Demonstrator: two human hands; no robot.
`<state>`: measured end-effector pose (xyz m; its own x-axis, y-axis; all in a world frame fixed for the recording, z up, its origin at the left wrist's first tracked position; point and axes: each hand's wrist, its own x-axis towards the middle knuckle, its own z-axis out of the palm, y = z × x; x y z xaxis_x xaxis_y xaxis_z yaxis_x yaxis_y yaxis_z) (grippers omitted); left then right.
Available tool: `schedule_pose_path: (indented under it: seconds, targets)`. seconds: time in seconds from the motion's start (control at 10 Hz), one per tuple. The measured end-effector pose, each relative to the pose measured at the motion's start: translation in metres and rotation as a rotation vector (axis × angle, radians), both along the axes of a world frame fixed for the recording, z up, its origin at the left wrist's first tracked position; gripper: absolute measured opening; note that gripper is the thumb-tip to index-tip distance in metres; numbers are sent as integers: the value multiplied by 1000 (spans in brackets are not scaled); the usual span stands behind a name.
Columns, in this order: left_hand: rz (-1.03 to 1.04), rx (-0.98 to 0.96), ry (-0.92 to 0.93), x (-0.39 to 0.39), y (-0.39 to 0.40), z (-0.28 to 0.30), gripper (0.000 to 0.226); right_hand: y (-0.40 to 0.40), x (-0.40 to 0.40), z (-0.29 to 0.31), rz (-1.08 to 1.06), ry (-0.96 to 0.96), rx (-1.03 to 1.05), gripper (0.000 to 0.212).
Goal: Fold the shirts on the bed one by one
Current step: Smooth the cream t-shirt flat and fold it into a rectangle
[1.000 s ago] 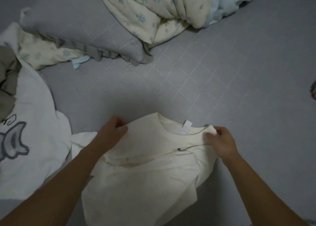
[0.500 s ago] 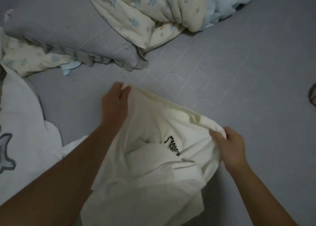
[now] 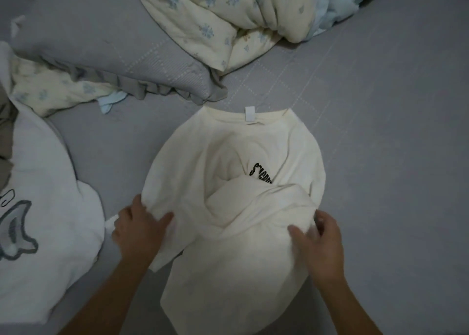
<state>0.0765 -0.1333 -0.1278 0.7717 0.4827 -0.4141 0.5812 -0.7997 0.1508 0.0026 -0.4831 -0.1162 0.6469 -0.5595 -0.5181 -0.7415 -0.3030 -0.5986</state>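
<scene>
Cream cotton makes up the shirt lying in the middle of the grey quilted bed. Its long axis runs away from the person: the collar points toward the far side, near the pillow, and the hem end lies bunched toward the person. A small white tag shows inside the collar; nothing on it can be read. Black lettering sits on the chest, half buried under a fold, so only a few letters beginning with "S" can be made out and no whole word.

Both hands are on this shirt. The left hand holds its left edge, thumb lying across the cloth and fingers tucked beneath the fabric. The right hand rests on the bunched lower part with fingers spread and bent; whether it truly grips the cloth or only presses on it cannot be told.

Two shirts can be counted for certain. The second, a white shirt, lies at the left edge of the bed, apart from the cream one, and carries a grey cartoon print. A darker grey-brown piece of cloth lies on its upper part; what it is cannot be told.

One grey pillow with a frilled edge lies at the far left, and one floral cream quilt with pale blue lining is heaped beyond it.
</scene>
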Motion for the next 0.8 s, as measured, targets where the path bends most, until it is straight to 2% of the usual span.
schedule_pose_path:
  seconds: [0.1,0.2,0.3,0.4,0.5,0.6,0.7,0.8]
  targets:
    - [-16,4,-162,-31,11,5,80,13,-22,10,162,72,-97,47]
    - [-154,-137,-346,-58,-5,15,57,34,-28,39,267,-212,-147,22]
    - [-155,-569,-150,-87,-39,30,21,79,-46,68,449,-304,-23,23]
    - [188,-998,243,-114,-67,41,18,114,-69,71,605,-89,310,30]
    - [285,-1105,319,-131,-71,51,16,132,-89,58,820,21,330,35]
    - [474,-999,90,-138,-54,57,13,134,-106,50,623,-53,357,28]
    - [793,-1061,39,-142,-26,62,35,127,-122,30,399,7,179,32]
    - [1080,-1391,35,-150,4,54,66,124,-125,13,165,263,288,41]
